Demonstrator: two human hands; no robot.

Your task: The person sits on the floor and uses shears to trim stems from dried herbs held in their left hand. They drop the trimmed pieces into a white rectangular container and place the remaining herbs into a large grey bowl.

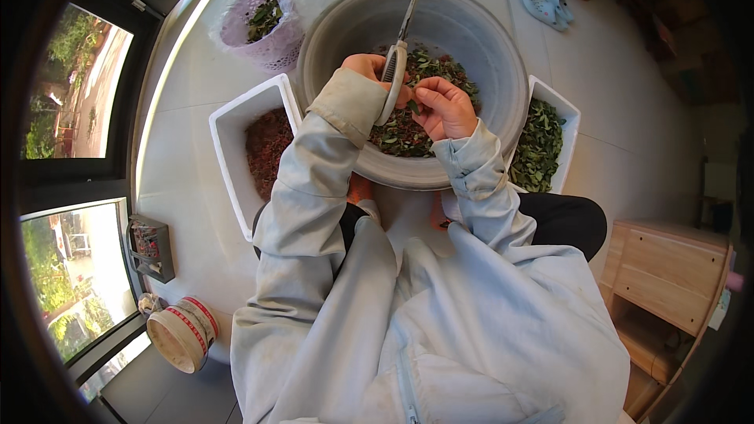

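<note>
My left hand [368, 65] grips pruning scissors [398, 58] with pale handles, their blades pointing away from me over a large grey basin [489, 35]. Beside it, the fingertips of my right hand [449, 107] pinch a small sprig with a green leaf [414, 107]. The left fingers come close to the same sprig; whether they touch it is hard to see. Below both hands, a mix of green leaves and small reddish berries [406, 141] covers the basin's bottom.
A white foam box [221, 135] with dark red berries [265, 147] stands left of the basin. Another white box [570, 141] at right holds green leaves [536, 147]. Around are a lilac lined basket [285, 56], a bucket [191, 330], blue clogs [545, 9] and a wooden cabinet [662, 271].
</note>
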